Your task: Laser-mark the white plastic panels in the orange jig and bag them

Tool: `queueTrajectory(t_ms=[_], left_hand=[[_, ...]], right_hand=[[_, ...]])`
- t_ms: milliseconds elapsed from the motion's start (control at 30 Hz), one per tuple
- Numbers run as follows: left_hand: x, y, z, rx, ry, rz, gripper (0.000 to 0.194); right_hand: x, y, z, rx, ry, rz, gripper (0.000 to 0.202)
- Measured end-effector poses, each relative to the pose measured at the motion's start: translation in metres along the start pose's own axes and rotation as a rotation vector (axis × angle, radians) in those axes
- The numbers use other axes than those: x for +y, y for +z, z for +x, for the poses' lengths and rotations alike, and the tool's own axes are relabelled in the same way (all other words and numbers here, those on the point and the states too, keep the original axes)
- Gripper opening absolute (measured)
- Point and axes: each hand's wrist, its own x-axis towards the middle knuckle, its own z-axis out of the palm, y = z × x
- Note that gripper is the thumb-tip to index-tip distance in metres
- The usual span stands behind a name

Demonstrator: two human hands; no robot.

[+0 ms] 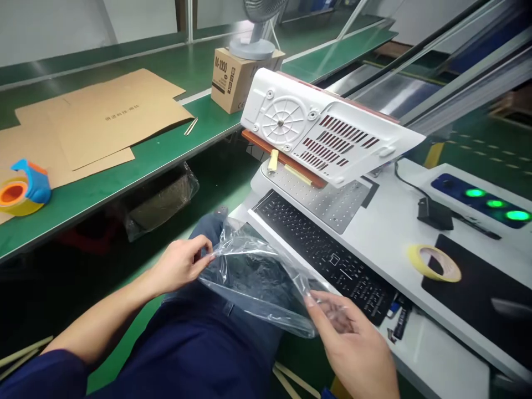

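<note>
A clear plastic bag (257,277) is stretched between my two hands above my lap. My left hand (183,263) pinches its left edge between thumb and fingertips. The right edge is gripped by my right hand (351,338), whose fingers show partly through the film. The bag's mouth looks spread apart, and I see nothing inside it. Just beyond the bag lies a black keyboard (324,249) on a pulled-out tray. Above the keyboard a white plastic housing (328,127) with vent slots stands tilted over a perforated metal plate (316,199).
Flat cardboard sheets (120,119) and a blue-orange tape dispenser (31,185) lie on the green bench (100,183). A fan (255,33) stands on a carton (233,83). To the right are a yellow tape roll (434,263), a mouse pad (477,299) and a panel with green lights (482,197).
</note>
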Motion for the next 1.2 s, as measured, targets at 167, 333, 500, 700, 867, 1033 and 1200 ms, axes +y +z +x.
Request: queueTrajectory(t_ms=[167,333,500,700,867,1033,1200], left_hand=[[-0.017,-0.008,0.022,-0.034,-0.060,-0.027,0.014],[-0.015,-0.024,0.058,0.074,-0.071,-0.071,0.022],[-0.023,-0.023,0.106,0.152,-0.095,-0.108,0.029],[-0.035,-0.022,0.164,0.018,-0.071,-0.192,0.040],[-0.054,-0.028,0.292,0.123,-0.095,-0.342,0.043],[-0.074,-0.038,0.451,0.378,-0.046,-0.318,0.068],[-0.077,-0.044,0.539,0.381,0.036,-0.425,0.095]], right_hand=[[0.000,0.007,0.023,-0.081,-0.062,-0.040,0.072],[-0.028,0.011,0.053,-0.009,-0.359,0.078,0.041],[-0.044,0.029,0.104,0.191,-0.458,0.183,0.044],[-0.039,0.042,0.160,0.297,-0.353,0.297,0.055],[-0.048,0.042,0.237,0.418,-0.262,0.402,0.066],[-0.053,0.043,0.321,0.545,-0.251,0.346,0.070],[-0.047,0.039,0.373,0.532,-0.336,0.301,0.071]])
